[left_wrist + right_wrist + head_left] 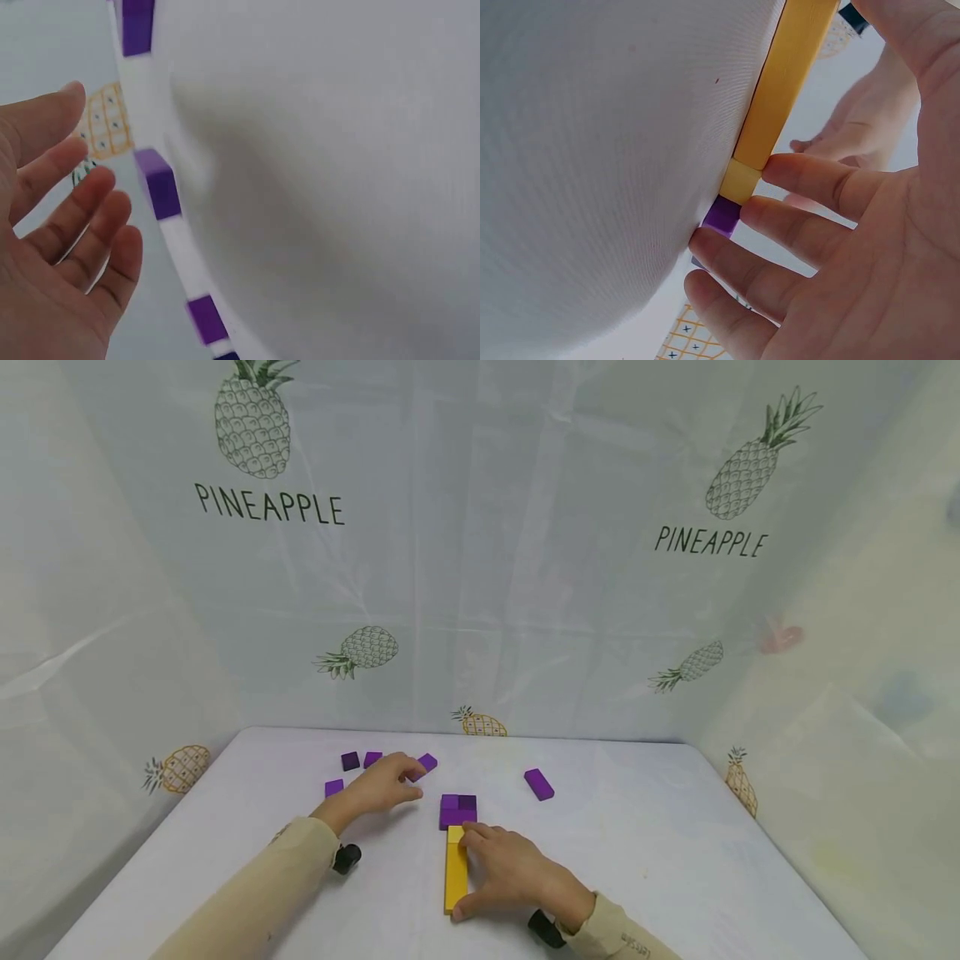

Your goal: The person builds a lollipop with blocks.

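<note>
A long yellow block [455,885] lies on the table, with a small lighter yellow block [740,181] at its far end. Beyond that sits a cluster of purple blocks [456,818], one of them darker. My right hand [517,870] spans the yellow pieces, thumb at the near corner and extended fingertips along the side by the light yellow block. In the right wrist view some fingertips reach the purple block [721,216]. My left hand [382,785] hovers with loosely bent fingers beside a purple block [428,762], nothing in its grasp.
Around the left hand lie a dark purple block [350,762] and two purple blocks, one at the back [372,759] and one by the wrist [333,787]. A longer purple block [539,784] rests at the back right. A pineapple-print curtain [487,568] hangs behind the white table [675,860].
</note>
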{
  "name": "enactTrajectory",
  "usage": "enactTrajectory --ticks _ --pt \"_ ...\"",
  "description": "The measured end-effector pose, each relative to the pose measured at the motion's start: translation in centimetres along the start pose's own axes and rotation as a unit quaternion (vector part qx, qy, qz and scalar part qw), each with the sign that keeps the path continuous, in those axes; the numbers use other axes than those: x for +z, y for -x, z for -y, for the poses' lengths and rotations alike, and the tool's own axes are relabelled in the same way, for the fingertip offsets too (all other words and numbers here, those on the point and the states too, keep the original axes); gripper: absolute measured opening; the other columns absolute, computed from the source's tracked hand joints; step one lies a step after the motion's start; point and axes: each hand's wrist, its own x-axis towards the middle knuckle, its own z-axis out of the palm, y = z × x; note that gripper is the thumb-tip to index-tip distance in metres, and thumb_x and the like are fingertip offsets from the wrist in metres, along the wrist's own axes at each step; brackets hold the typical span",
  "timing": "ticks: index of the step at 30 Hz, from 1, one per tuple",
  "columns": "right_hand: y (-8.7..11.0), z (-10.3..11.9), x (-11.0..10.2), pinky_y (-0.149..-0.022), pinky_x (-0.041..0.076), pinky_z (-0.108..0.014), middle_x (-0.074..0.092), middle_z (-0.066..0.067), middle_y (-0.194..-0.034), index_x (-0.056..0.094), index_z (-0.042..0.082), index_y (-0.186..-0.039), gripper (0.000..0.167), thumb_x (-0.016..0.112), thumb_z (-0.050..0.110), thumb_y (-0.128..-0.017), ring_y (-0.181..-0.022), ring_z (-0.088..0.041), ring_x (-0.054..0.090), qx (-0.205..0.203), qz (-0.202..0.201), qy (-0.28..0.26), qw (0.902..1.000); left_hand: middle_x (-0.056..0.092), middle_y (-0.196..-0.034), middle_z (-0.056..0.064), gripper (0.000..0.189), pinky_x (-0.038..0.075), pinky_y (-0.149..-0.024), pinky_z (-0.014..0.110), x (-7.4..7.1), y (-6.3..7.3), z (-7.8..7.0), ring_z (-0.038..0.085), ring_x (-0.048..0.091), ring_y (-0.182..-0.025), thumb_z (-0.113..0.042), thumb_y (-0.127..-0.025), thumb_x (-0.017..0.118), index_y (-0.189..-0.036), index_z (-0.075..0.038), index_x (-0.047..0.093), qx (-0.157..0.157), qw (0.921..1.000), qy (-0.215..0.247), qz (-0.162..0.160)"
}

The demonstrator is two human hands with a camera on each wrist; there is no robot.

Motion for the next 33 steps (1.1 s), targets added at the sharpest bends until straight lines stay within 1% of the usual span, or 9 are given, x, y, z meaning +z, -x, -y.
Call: enactTrajectory --ticks 4,8,11,14,17,20,25,28,33 --pt "0.0 -0.1 0.0 -0.098 0.044 -0.042 0.044 -0.002 -0.145 0.054 0.021 -0.123 0.088 0.063 0.082 -0.061 -0.124 -0.023 0.049 0.002 0.0 -0.001 1.0 0.056 -0.105 0.006 0.034 0.047 -0.091 0.042 -0.4 -0.1 0.3 0.026 0.054 -0.1 -0.02 -0.083 0.075 -0.115 -0.011 0.066 -0.001 0.9994 -0.03 -0.019" --pt "0.0 -0.1 0.0 -0.098 0.044 -0.042 0.044 -0.002 -0.145 0.054 0.021 -0.124 0.089 0.062 0.082 -0.061 -0.124 -0.023 0.049 0.0 0.003 -0.004 1.0 0.056 -0.107 0.009 0.038 0.045 -0.094 0.044 -0.4 -0.7 0.7 0.028 0.053 -0.104 -0.019 -0.082 0.076 -0.118 -0.011 0.066 -0.003 0.9986 -0.047 -0.023" --pt "0.0 -0.1 -0.1 -0.098 0.044 -0.042 0.044 -0.002 -0.145 0.054 0.021 -0.125 0.089 0.062 0.082 -0.061 -0.124 -0.023 0.049 -0.003 0.004 -0.006 1.0 0.055 -0.111 0.01 0.041 0.044 -0.095 0.045 -0.3 -1.2 1.0 0.028 0.053 -0.105 -0.02 -0.082 0.077 -0.12 -0.011 0.065 -0.01 0.9984 -0.051 -0.019" --pt "0.0 -0.1 -0.1 -0.098 0.044 -0.042 0.044 -0.002 -0.144 0.054 0.021 -0.124 0.088 0.062 0.082 -0.061 -0.123 -0.023 0.05 -0.005 0.002 -0.004 1.0 0.055 -0.113 0.011 0.044 0.044 -0.094 0.046 -0.2 -1.8 1.3 0.027 0.052 -0.105 -0.02 -0.082 0.076 -0.124 -0.013 0.063 -0.016 0.9978 -0.061 -0.023" --pt "0.0 -0.1 -0.1 -0.099 0.043 -0.042 0.044 -0.002 -0.145 0.054 0.02 -0.125 0.09 0.062 0.082 -0.061 -0.124 -0.022 0.049 -0.003 0.001 -0.003 1.0 0.054 -0.113 0.011 0.045 0.044 -0.093 0.046 -0.1 -2.2 1.4 0.026 0.051 -0.104 -0.02 -0.083 0.074 -0.126 -0.015 0.062 -0.023 0.9971 -0.069 -0.024" --pt "0.0 -0.1 0.0 -0.099 0.043 -0.042 0.043 -0.001 -0.145 0.054 0.021 -0.126 0.09 0.062 0.083 -0.061 -0.125 -0.022 0.048 0.003 0.005 -0.007 1.0 0.055 -0.112 0.012 0.045 0.044 -0.094 0.046 -0.1 -2.3 1.3 0.027 0.052 -0.105 -0.018 -0.084 0.073 -0.128 -0.014 0.061 -0.032 0.9972 -0.066 -0.016" --pt "0.0 -0.1 0.1 -0.1 0.042 -0.042 0.043 -0.001 -0.145 0.054 0.021 -0.125 0.09 0.062 0.083 -0.061 -0.126 -0.022 0.048 0.003 0.005 -0.007 1.0 0.056 -0.117 0.011 0.045 0.041 -0.1 0.046 0.3 -2.5 1.6 0.028 0.052 -0.11 -0.017 -0.086 0.072 -0.13 -0.014 0.06 -0.043 0.9969 -0.066 0.001" --pt "0.0 -0.1 0.1 -0.099 0.043 -0.042 0.043 -0.002 -0.145 0.054 0.021 -0.125 0.089 0.062 0.083 -0.061 -0.125 -0.022 0.048 -0.002 0.003 -0.003 1.0 0.057 -0.119 0.011 0.044 0.04 -0.1 0.046 0.4 -2.6 1.8 0.028 0.052 -0.112 -0.016 -0.086 0.071 -0.128 -0.014 0.061 -0.039 0.9968 -0.069 0.001" --pt "-0.1 -0.2 0.0 -0.1 0.042 -0.043 0.043 -0.002 -0.146 0.054 0.021 -0.125 0.09 0.061 0.083 -0.061 -0.126 -0.023 0.048 -0.002 0.005 -0.007 1.0 0.059 -0.118 0.009 0.041 0.042 -0.099 0.045 0.5 -2.7 1.7 0.027 0.054 -0.111 -0.014 -0.085 0.072 -0.125 -0.013 0.064 -0.036 0.9976 -0.059 -0.001"
